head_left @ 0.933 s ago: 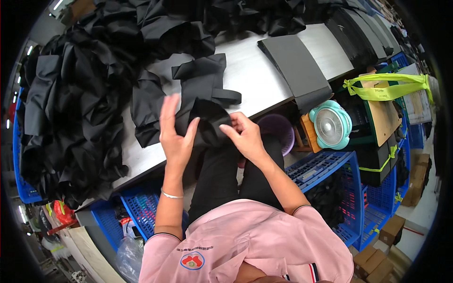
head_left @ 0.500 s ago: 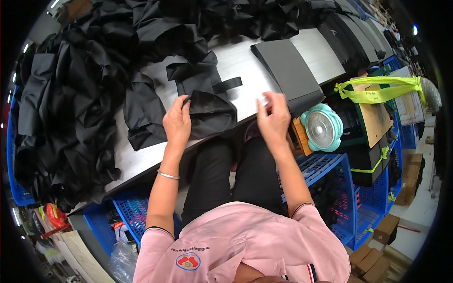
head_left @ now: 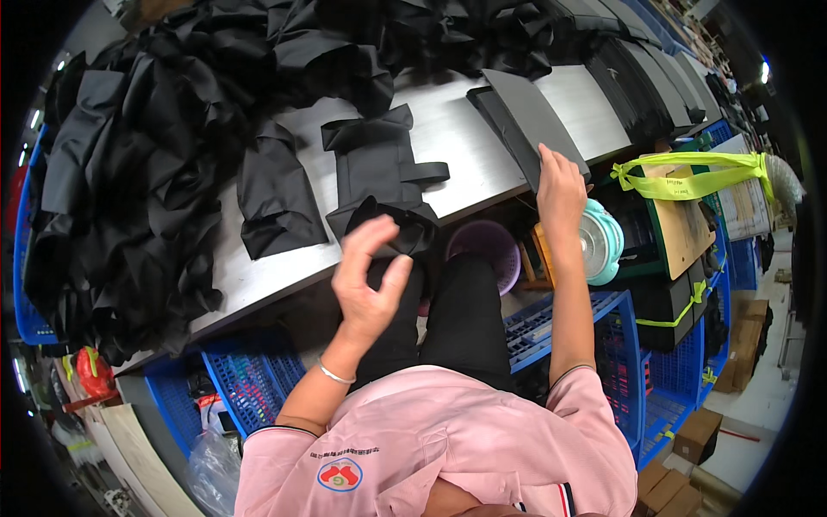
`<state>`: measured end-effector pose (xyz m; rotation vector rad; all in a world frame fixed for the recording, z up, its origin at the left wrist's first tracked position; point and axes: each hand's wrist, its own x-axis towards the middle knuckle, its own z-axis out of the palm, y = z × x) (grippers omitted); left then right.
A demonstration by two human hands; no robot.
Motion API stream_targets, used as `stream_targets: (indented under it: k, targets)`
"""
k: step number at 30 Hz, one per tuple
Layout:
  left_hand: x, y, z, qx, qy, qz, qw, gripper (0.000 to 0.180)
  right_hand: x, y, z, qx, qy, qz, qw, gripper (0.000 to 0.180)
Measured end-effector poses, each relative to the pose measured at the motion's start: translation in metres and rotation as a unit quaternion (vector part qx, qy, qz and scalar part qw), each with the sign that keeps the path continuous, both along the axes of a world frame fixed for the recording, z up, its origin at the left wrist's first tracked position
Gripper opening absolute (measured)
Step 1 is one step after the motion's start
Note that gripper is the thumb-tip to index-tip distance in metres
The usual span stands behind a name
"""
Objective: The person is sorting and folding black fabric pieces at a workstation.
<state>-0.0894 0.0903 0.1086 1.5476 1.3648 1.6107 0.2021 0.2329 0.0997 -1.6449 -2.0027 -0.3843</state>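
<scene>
The left hand (head_left: 369, 277) hovers half open, fingers loosely curled, holding nothing, just below the folded black fabric piece (head_left: 379, 185) at the counter (head_left: 465, 142) edge. Farther right, the right hand (head_left: 560, 185) presses flat grey sheets (head_left: 530, 121).

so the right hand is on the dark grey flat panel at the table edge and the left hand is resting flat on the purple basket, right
Not quite. In the head view the left hand is raised in the air, fingers loosely open, next to the folded black fabric piece; it does not touch the purple basket. The right hand is indeed on the dark grey flat panel at the table edge.
</scene>
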Motion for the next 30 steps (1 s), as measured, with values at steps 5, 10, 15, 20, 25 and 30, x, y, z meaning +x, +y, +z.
stream_targets:
  k: [5,10,15,20,25,30]
  targets:
    - [0.04,-0.028,-0.05,-0.27,-0.352,-0.269,0.855,0.054,-0.061,-0.116,0.015,-0.02,-0.052,0.022,0.998,0.028]
    - [0.077,-0.037,-0.092,-0.401,-0.488,-0.385,0.673,0.087,-0.08,-0.203,0.014,-0.167,0.113,0.103,0.974,0.02]
    - [0.077,-0.051,-0.1,-0.397,-0.48,-0.459,0.633,0.095,-0.071,-0.245,0.026,-0.305,0.293,0.127,0.897,0.019]
    - [0.069,-0.05,-0.073,-0.342,-0.544,-0.413,0.645,0.089,-0.053,-0.262,0.031,-0.398,0.394,0.145,0.815,0.019]
    - [0.056,-0.046,-0.051,-0.375,-0.533,-0.277,0.706,0.056,-0.056,-0.267,0.005,-0.35,0.516,0.075,0.779,0.026]
    - [0.051,-0.056,-0.035,-0.344,-0.48,-0.236,0.772,0.033,-0.076,-0.249,0.011,-0.237,0.321,0.101,0.911,0.053]
